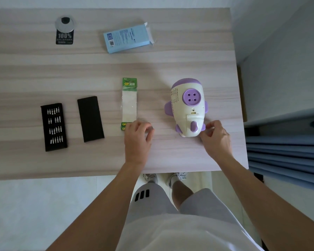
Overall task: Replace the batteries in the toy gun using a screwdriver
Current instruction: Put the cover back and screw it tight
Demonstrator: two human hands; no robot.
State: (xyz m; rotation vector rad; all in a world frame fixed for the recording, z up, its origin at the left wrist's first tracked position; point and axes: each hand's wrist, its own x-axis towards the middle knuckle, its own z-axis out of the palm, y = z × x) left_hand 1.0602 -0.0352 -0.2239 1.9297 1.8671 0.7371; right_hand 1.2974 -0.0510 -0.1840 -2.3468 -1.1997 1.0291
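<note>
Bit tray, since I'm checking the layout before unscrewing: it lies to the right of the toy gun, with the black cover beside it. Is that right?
Not quite. The head view shows the bit tray at the left of the table, well to the left of the toy gun, not to its right. The black cover does lie beside it.

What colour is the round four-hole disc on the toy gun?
Purple disc, set in the cream toy gun; the head view shows it best.

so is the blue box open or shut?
Open. The blue box lies flat on the table, and the white flap at its right end is folded out. Contents: cannot tell.
</note>
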